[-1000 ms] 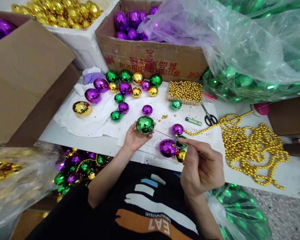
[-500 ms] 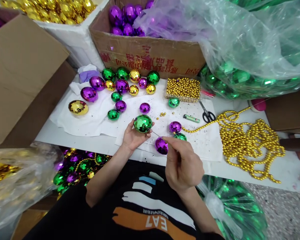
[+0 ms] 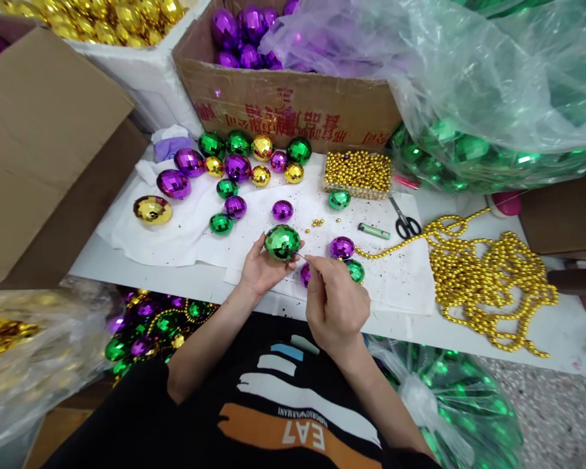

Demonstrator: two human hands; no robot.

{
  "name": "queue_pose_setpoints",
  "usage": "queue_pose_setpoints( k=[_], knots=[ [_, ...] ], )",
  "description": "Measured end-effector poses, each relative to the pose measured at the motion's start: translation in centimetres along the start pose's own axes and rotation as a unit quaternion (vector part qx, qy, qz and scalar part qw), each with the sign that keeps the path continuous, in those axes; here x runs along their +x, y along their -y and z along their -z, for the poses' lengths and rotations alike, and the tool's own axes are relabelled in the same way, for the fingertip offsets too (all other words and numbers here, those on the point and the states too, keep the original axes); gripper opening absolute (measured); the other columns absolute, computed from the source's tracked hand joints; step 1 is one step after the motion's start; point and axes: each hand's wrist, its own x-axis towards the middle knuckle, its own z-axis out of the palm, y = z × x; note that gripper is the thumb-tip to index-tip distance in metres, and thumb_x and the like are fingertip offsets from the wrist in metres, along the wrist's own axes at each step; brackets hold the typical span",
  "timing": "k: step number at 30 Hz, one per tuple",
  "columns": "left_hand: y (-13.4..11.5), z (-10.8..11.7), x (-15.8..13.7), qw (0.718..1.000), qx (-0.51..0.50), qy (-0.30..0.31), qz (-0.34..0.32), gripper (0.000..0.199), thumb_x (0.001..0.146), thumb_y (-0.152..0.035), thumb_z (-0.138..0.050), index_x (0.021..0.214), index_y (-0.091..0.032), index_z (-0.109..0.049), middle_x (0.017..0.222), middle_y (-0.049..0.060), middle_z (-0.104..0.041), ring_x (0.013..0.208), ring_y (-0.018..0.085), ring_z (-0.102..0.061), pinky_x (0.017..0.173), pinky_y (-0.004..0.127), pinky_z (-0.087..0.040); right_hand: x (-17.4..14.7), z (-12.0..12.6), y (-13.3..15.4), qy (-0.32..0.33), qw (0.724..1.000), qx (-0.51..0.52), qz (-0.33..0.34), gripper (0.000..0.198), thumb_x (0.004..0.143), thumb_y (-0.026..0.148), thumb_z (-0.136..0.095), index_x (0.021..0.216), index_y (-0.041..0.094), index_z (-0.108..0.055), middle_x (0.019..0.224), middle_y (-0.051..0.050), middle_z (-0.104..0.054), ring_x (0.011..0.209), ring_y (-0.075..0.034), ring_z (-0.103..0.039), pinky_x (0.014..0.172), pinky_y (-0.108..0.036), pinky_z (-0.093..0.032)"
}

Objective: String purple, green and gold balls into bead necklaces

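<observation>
My left hand (image 3: 260, 270) cups a shiny green faceted ball (image 3: 282, 241) above the white cloth. With thumb and forefinger pinched, my right hand (image 3: 338, 303) grips a thin needle (image 3: 299, 255) whose tip meets the ball's right side. Partly hidden behind that hand is a purple ball (image 3: 305, 275). Just beyond it lie another purple ball (image 3: 342, 247) and a green ball (image 3: 355, 270), beside the end of a gold bead string (image 3: 385, 253). A smaller purple ball (image 3: 282, 210) rests behind my left hand.
Several purple, green and gold balls (image 3: 237, 168) sit at the back left of the cloth. A clear box of gold beads (image 3: 357, 174), scissors (image 3: 407, 225) and a green lighter (image 3: 374, 231) lie to the right. A cardboard box (image 3: 293, 104) stands behind.
My right hand has moved left and slightly up, bringing the needle to the green ball. The ball has shifted slightly right in my left hand.
</observation>
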Motion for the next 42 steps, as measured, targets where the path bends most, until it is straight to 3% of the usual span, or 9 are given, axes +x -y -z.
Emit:
queue_pose_setpoints(
  k=[8,19,35,42],
  knots=[
    [0.0,-1.0,-0.4,1.000,0.015,-0.014,0.008,0.047,0.096,-0.051,-0.047,0.110,-0.011,-0.069,0.102,0.018,-0.074,0.079,0.025,-0.069,0.074,0.039,-0.053,-0.3,-0.9,-0.3,0.007,1.000,0.000,0.010,0.024,0.091,0.004,-0.054,0.113,0.013,-0.058,0.094,-0.011,-0.074,0.084,-0.016,-0.071,0.067,-0.024,-0.052],
    [0.0,-1.0,-0.8,1.000,0.013,-0.026,0.002,0.048,0.094,-0.050,-0.053,0.121,-0.012,-0.067,0.113,0.019,-0.073,0.095,0.031,-0.071,0.083,0.044,-0.055,-0.3,-1.3,-0.5,0.009,1.000,0.015,0.007,0.025,0.092,0.002,-0.053,0.114,0.013,-0.058,0.092,-0.010,-0.074,0.086,-0.016,-0.073,0.071,-0.024,-0.056],
    [0.1,-1.2,-0.8,0.999,0.017,-0.026,0.011,0.049,0.096,-0.051,-0.047,0.116,-0.012,-0.068,0.109,0.019,-0.073,0.082,0.026,-0.070,0.075,0.042,-0.056,-0.4,-1.8,-0.4,0.013,1.000,-0.020,0.001,0.024,0.092,0.004,-0.049,0.114,0.014,-0.056,0.083,-0.006,-0.070,0.075,-0.014,-0.068,0.062,-0.024,-0.047],
    [0.1,-1.0,-0.7,0.999,0.014,-0.038,0.008,0.050,0.095,-0.051,-0.048,0.122,-0.012,-0.066,0.111,0.019,-0.073,0.087,0.028,-0.071,0.080,0.044,-0.056,-0.6,-2.2,-0.5,0.009,1.000,-0.018,-0.001,0.026,0.093,0.005,-0.047,0.116,0.015,-0.055,0.083,-0.006,-0.070,0.075,-0.015,-0.068,0.062,-0.024,-0.046]
  ],
)
